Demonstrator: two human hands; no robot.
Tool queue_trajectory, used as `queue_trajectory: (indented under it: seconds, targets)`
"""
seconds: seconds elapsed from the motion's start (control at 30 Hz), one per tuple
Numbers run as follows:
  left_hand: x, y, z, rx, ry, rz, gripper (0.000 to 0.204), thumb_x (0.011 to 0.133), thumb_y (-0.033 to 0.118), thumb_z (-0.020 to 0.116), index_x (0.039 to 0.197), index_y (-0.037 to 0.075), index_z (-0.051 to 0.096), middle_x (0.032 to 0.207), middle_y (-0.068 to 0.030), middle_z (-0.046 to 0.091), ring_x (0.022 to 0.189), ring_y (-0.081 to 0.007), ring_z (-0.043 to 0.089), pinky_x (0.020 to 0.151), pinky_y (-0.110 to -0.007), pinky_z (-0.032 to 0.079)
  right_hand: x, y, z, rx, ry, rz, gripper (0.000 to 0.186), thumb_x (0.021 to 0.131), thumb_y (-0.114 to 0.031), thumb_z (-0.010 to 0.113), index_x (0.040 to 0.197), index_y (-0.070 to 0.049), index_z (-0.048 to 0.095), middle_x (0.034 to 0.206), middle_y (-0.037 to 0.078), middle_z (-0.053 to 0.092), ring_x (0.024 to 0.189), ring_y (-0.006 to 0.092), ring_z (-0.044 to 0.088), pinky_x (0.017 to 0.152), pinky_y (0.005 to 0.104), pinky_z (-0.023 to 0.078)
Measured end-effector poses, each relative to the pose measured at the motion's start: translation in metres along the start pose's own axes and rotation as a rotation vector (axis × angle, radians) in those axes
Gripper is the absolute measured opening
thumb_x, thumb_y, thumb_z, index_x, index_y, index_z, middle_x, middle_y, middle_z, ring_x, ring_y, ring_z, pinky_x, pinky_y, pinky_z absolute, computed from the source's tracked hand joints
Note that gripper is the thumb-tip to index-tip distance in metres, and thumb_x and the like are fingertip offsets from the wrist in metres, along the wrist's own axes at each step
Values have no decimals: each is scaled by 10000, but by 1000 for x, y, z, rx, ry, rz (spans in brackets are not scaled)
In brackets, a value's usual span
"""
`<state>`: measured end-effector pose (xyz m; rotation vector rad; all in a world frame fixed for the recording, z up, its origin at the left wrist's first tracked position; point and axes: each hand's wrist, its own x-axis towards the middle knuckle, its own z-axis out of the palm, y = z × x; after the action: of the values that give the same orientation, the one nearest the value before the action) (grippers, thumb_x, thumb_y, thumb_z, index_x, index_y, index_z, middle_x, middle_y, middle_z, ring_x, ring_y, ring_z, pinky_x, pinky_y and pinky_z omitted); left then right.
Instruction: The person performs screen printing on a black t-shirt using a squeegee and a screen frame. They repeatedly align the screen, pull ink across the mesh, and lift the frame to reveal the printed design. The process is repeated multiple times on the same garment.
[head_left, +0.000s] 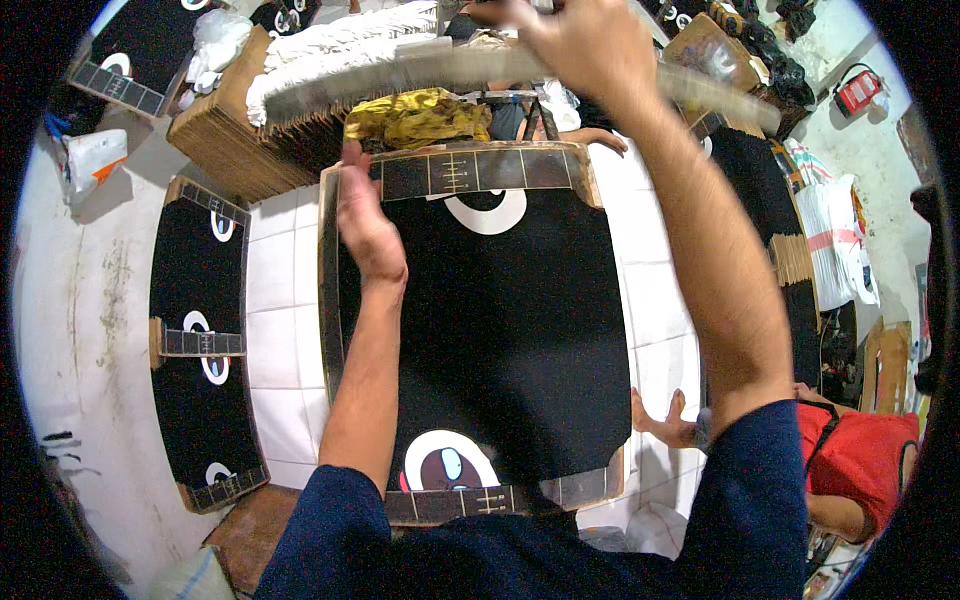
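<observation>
A large black sheet [500,330] with round white cartoon-eye prints lies before me on a board with brown edges. Dark strips with light ruled marks [450,172] run along its far and near ends. My left hand [370,225] is over its far left edge, fingers stretched out and holding nothing; whether it touches the sheet I cannot tell. Raised beyond the far end, my right hand [590,55] is closed on a long flat grey strip [400,80], ruler-like and smeared by motion. Its fingers are partly blurred.
White tiles [275,300] flank the sheet. Another black printed panel [200,270] lies left. Stacked cardboard [230,140] and a crumpled yellow bundle [420,115] stand beyond. Another person's hand [665,425] rests near the right edge; a person in red [850,450] is at right.
</observation>
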<state>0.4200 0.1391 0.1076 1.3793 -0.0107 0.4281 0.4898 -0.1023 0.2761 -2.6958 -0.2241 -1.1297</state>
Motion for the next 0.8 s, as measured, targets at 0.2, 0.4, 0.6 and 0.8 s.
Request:
queue_trajectory:
  seconds: [0.2, 0.4, 0.6, 0.8]
  targets:
    - [-72, 9, -34, -645, 370, -826, 813, 978, 688, 419, 1593, 161, 358, 1677, -109, 275, 1545, -348, 222, 1216, -657, 142, -226, -24, 37, 125, -44, -34, 306, 777, -356, 836, 834, -113, 659, 844, 82, 621, 797, 282, 618, 738, 437, 451]
    - [-145, -91, -97, -456, 418, -1059, 746, 1029, 515, 541, 1538, -6, 382, 1503, -235, 475, 1397, -370, 479, 1174, -484, 387, -306, -5, 85, 55, -400, -50, 289, 846, -342, 805, 1021, -136, 704, 960, 33, 682, 941, 237, 639, 880, 433, 404]
    - [-154, -131, -126, 1148, -58, 130, 1081, 755, 528, 887, 1547, 6, 370, 1466, -222, 508, 1351, -384, 484, 1152, -532, 340, -283, 13, 109, 17, -642, 13, 257, 830, -50, 715, 1069, -140, 681, 1018, 45, 700, 1009, 264, 660, 893, 453, 411]
    - [-152, -145, -129, 1255, -163, 71, 1307, 663, 596, 903, 1606, -8, 230, 1592, -245, 391, 1464, -398, 381, 1235, -559, 244, -260, 37, 128, 134, -582, 437, 288, 811, -267, 764, 1023, -79, 715, 901, 155, 755, 845, 394, 726, 768, 527, 537]
